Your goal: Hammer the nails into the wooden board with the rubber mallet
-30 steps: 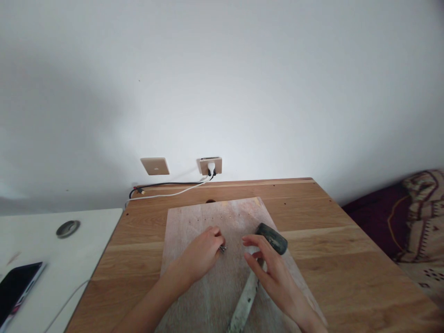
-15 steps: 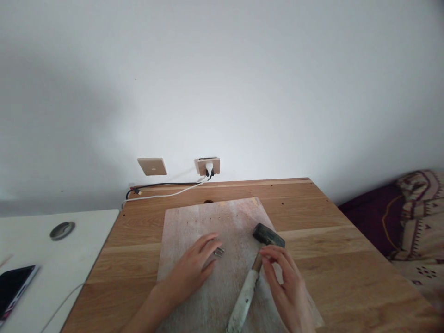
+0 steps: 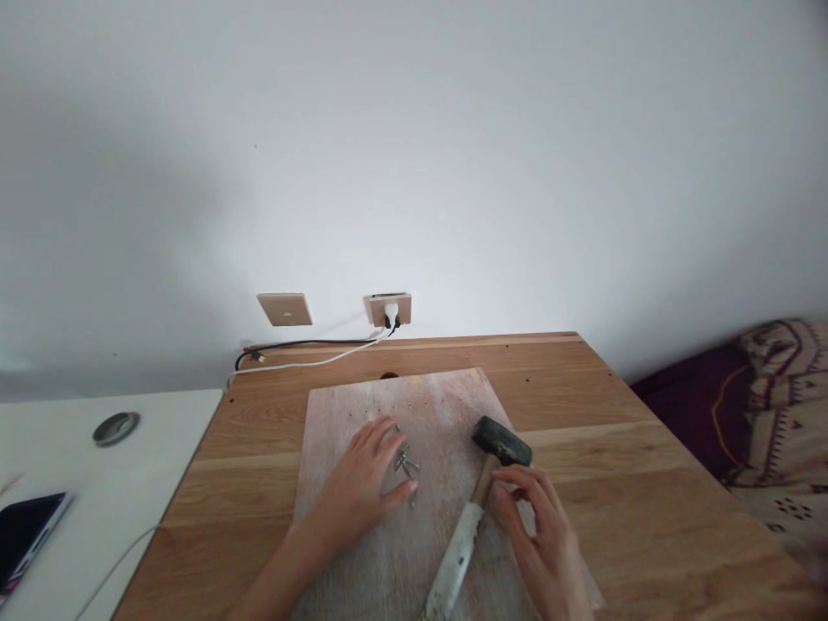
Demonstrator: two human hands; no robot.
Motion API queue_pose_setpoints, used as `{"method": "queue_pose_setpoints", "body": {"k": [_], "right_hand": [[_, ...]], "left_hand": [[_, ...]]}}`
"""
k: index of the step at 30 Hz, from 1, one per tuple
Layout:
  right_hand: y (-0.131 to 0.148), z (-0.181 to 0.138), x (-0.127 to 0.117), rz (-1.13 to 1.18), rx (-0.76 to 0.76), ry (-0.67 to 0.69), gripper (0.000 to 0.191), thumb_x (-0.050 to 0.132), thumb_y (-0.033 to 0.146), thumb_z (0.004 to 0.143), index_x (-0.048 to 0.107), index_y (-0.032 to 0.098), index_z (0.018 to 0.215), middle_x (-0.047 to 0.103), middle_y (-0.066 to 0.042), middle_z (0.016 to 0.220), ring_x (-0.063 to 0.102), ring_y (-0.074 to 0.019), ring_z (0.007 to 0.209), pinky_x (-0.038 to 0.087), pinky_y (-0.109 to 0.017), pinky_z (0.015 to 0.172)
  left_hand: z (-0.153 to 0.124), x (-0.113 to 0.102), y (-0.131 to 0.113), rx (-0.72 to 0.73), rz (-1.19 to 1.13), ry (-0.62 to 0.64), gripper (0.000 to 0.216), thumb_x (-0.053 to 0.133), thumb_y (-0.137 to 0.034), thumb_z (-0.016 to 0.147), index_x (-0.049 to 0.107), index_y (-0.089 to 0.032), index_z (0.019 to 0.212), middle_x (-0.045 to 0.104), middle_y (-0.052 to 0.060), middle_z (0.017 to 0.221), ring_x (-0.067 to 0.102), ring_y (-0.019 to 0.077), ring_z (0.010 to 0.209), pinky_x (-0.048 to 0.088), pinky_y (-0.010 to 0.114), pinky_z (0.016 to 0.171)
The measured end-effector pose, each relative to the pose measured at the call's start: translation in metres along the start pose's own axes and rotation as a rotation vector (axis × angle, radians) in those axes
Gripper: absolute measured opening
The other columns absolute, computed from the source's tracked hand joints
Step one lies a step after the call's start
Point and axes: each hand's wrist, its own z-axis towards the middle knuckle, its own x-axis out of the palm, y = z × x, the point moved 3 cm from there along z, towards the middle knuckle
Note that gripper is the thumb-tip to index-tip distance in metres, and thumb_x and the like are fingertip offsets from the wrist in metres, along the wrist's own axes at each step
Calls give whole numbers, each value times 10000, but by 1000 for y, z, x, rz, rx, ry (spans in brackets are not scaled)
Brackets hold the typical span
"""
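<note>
A pale worn board (image 3: 362,405) lies on a wooden table (image 3: 582,483). My left hand (image 3: 362,487) rests flat on the board with fingers spread, its fingertips beside a small heap of metal nails (image 3: 404,464). A hammer (image 3: 482,496) with a black head and a whitish handle lies on the board to the right. My right hand (image 3: 543,543) hovers at the hammer's neck, fingers bent and touching or almost touching the handle, nothing gripped.
A white table (image 3: 129,483) adjoins on the left with a round grey disc (image 3: 116,428), a dark phone (image 3: 29,526) and a thin cable. Wall sockets (image 3: 390,309) with black and white cables sit behind the table. Patterned fabric (image 3: 769,405) lies to the right.
My left hand has opened out flat and the nails now lie loose on the board. My right hand has drawn back toward me, from the hammer head to its neck.
</note>
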Motion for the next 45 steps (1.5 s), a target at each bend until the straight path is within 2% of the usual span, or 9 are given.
{"method": "queue_pose_setpoints", "body": {"k": [6,11,14,18,21,28,35,39,45], "right_hand": [[-5,-2,0,10,32,-7,218,563,389,994,703,223,1018,702,-84,1038,698,-212,840,583,-340,757],[-8,-6,-1,-30,6,0,198,544,351,1009,692,225,1043,697,-85,1049,692,-205,828,580,-334,740],[4,-7,-1,-104,-133,0,153,543,265,1011,686,242,1060,692,-74,1034,683,-223,916,564,-347,793],[40,2,13,-244,-362,222,163,590,196,975,677,259,1099,705,-50,957,645,-255,916,526,-408,830],[59,15,32,-462,-387,418,90,680,174,893,690,244,949,703,-61,905,626,-304,897,498,-477,822],[56,33,64,-646,-361,509,241,618,-14,823,664,214,763,700,-57,776,673,-273,774,467,-414,753],[61,28,73,-534,-365,511,231,657,5,860,668,234,831,709,-14,791,699,-234,767,487,-339,705],[61,26,79,-548,-352,485,202,665,37,886,631,232,852,706,-21,816,689,-232,766,507,-345,712],[57,26,81,-483,-312,481,181,672,85,911,583,232,855,695,-30,841,695,-242,782,524,-362,719]], "left_hand": [[8,-5,-3,56,-22,108,863,811,-635,758,528,-202,1449,519,182,1544,387,377,1499,216,665,1251],[9,-1,-10,75,-48,116,851,875,-507,721,524,-233,1446,587,136,1474,412,364,1482,220,658,1256],[8,4,-13,83,-44,131,796,862,-440,754,522,-234,1443,572,139,1489,433,358,1467,269,648,1243],[5,7,-7,55,-32,107,712,843,-368,793,542,-230,1424,536,145,1526,440,342,1463,347,602,1221],[5,4,-2,43,-30,82,677,828,-352,814,552,-230,1420,500,148,1562,429,339,1473,372,585,1212],[-1,-2,2,74,-18,40,577,763,-322,879,556,-259,1414,568,116,1510,456,308,1463,366,585,1220],[-40,-4,31,-52,-3,-115,407,380,-273,1078,522,-285,1459,619,57,1480,344,249,1538,253,612,1265],[-79,3,57,-226,-133,-196,556,280,-214,1070,244,-319,1614,753,27,1284,268,242,1561,343,640,1216],[-125,19,77,-349,-166,-195,659,187,-182,1058,-3,-419,1643,492,49,1595,451,279,1472,486,620,1125]]}}
